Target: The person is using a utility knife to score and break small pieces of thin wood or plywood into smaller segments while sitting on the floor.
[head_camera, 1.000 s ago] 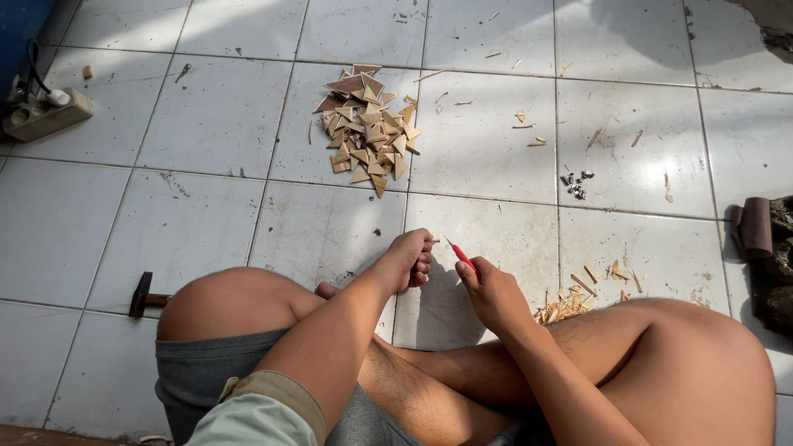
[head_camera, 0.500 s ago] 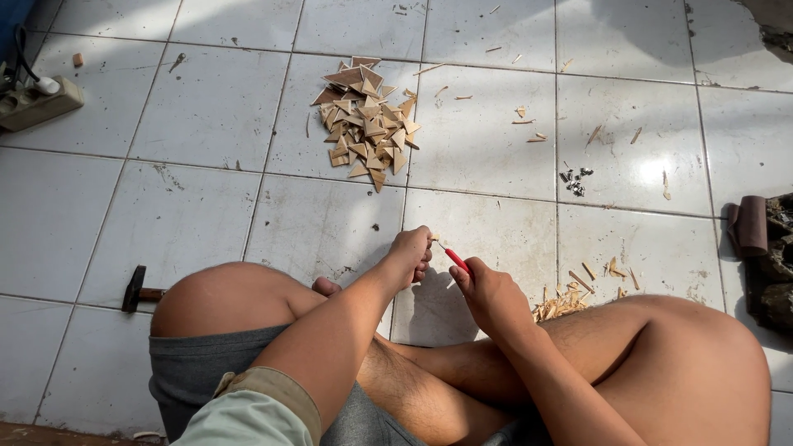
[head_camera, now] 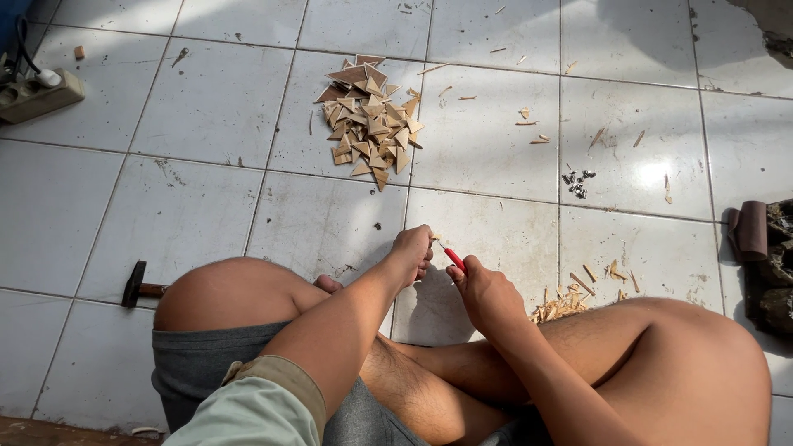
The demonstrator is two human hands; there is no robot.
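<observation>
I sit cross-legged on a white tiled floor. My left hand [head_camera: 411, 252] is closed around a small piece of wood, only a tip of which shows at the fingers. My right hand [head_camera: 486, 291] grips a red-handled cutting tool [head_camera: 452, 257] whose tip meets that piece. Both hands are close together just above the floor between my knees. A pile of small triangular wood pieces [head_camera: 369, 122] lies on the tile farther ahead.
A hammer [head_camera: 139, 286] lies by my left knee. Wood shavings [head_camera: 565, 304] sit by my right leg, small metal bits [head_camera: 576, 183] beyond. A power strip [head_camera: 35, 92] is at far left. A brown roll and dark clutter [head_camera: 758, 248] occupy the right edge.
Both hands stay together at the same spot, with small working movements. The view has shifted slightly.
</observation>
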